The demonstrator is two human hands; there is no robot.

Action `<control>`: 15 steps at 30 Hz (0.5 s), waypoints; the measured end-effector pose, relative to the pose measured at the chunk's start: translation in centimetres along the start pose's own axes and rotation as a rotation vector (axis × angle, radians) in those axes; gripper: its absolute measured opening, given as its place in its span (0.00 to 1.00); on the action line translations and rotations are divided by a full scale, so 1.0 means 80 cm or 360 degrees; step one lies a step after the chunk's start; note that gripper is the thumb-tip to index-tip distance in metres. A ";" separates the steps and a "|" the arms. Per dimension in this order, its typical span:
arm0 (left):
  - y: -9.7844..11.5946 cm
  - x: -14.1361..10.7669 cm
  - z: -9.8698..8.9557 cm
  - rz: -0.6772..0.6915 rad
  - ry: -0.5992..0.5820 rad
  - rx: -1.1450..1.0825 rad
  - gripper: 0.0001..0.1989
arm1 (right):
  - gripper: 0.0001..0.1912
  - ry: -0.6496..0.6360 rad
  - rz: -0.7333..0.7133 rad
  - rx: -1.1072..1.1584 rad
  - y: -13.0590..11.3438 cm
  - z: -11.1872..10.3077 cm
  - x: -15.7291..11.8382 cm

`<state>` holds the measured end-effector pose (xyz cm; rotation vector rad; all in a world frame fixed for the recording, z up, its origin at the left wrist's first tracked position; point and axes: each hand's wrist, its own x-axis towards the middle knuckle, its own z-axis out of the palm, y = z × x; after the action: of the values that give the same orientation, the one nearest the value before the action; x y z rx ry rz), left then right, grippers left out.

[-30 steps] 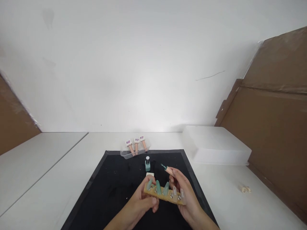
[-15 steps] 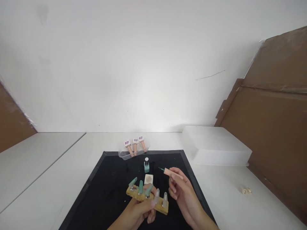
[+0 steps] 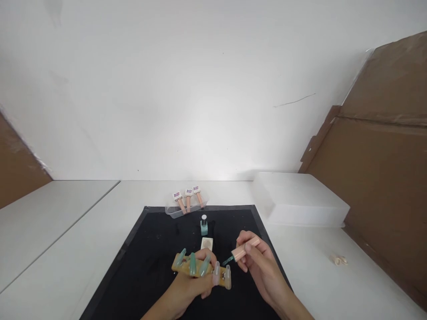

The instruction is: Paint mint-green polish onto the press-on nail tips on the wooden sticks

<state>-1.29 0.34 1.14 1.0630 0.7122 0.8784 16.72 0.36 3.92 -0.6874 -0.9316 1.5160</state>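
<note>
My left hand [image 3: 196,284] is closed round a yellowish nail-tip stand [image 3: 184,266], which carries several long false nails. Three nails at its left are green, among them a darker one [image 3: 192,264]; the pair at the right, including the end nail [image 3: 228,272], look clear. Between the fingers of my right hand [image 3: 258,262] is a nail polish brush [image 3: 245,249] with a pink cap-handle. Its green-coated bristles point down and left, close to the clear nail at the right end; whether they touch it I cannot tell.
Beyond my hands a green polish bottle [image 3: 204,226] with a white-topped cap and a small white square block [image 3: 207,243] stand on the black mat [image 3: 150,240]. A clear tray [image 3: 173,213] holds three pink-handled bottles. A white box [image 3: 303,200] and beige rings [image 3: 338,259] lie right.
The brush in my right hand has swung from pointing up-left to down-left, its bristles now nearer the clear end nail. The stand in my left hand has tilted and shifted slightly left.
</note>
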 end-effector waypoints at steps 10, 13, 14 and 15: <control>0.008 0.001 0.006 -0.0016 -0.0032 0.0087 0.17 | 0.12 -0.0272 -0.0121 -0.0334 -0.001 -0.005 -0.001; 0.007 0.001 0.005 -0.0022 -0.0047 0.0117 0.17 | 0.11 -0.0337 -0.0136 -0.0419 -0.002 -0.005 -0.001; 0.006 0.001 0.005 -0.0031 -0.0050 0.0122 0.17 | 0.11 -0.0363 -0.0148 -0.0444 -0.003 -0.005 -0.002; 0.005 0.001 0.004 -0.0039 -0.0053 0.0123 0.17 | 0.10 -0.0386 -0.0161 -0.0468 -0.004 -0.005 -0.003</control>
<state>-1.10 0.33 1.64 1.1327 0.7349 0.8158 17.25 0.23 4.02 -0.6618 -1.3725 1.4063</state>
